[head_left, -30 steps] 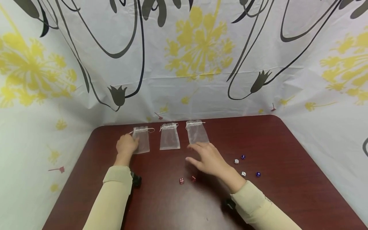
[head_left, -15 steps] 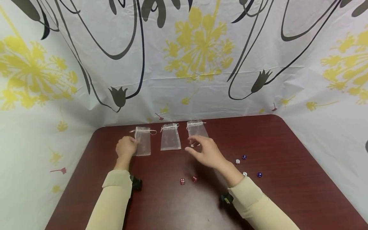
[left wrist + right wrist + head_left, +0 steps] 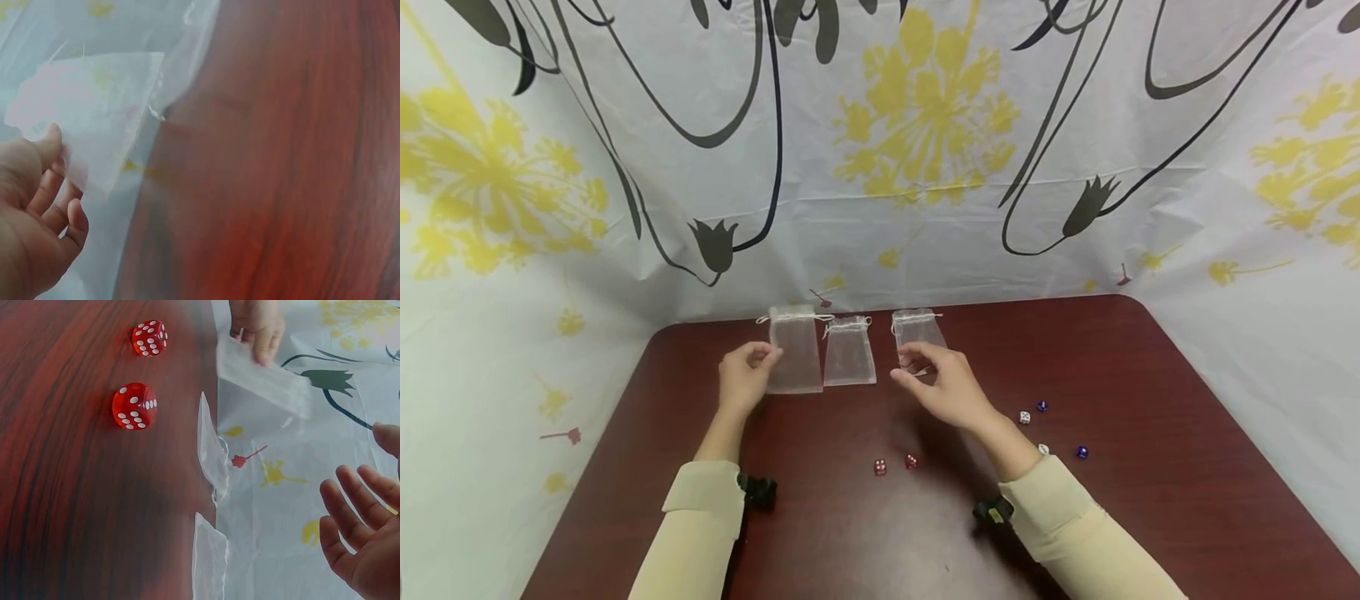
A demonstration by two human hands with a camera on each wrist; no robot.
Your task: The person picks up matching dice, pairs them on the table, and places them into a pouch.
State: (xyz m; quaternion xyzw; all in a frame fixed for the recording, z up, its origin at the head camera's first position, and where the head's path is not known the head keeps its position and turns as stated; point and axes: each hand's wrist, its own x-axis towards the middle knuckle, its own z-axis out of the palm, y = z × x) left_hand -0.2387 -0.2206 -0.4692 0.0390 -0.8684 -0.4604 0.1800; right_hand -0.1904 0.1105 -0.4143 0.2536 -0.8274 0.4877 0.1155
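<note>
My left hand [image 3: 743,382] pinches the side of a sheer white drawstring pouch [image 3: 797,358]. In the left wrist view the pouch [image 3: 103,103] hangs from thumb and fingers, raised off the table; the right wrist view also shows it lifted. Beside it, a second sheer pouch [image 3: 850,357] lies flat on the table. A third pouch [image 3: 922,327] lies to the right, partly hidden behind my right hand [image 3: 953,390]. That hand hovers with relaxed, spread fingers and nothing in them. Two red dice, one left [image 3: 880,467] and one right [image 3: 912,461], lie nearer me.
Right of my right hand lie two white dice, one farther [image 3: 1025,417] and one partly covered by the sleeve [image 3: 1043,448]. Two blue dice, one behind [image 3: 1042,406] and one in front [image 3: 1082,452], lie close by. A patterned curtain [image 3: 850,233] backs the dark red table [image 3: 820,533].
My left hand has picked up the left pouch by its side and moved it up and right, toward the middle pouch. My right hand stays near the right pouch, still holding nothing.
</note>
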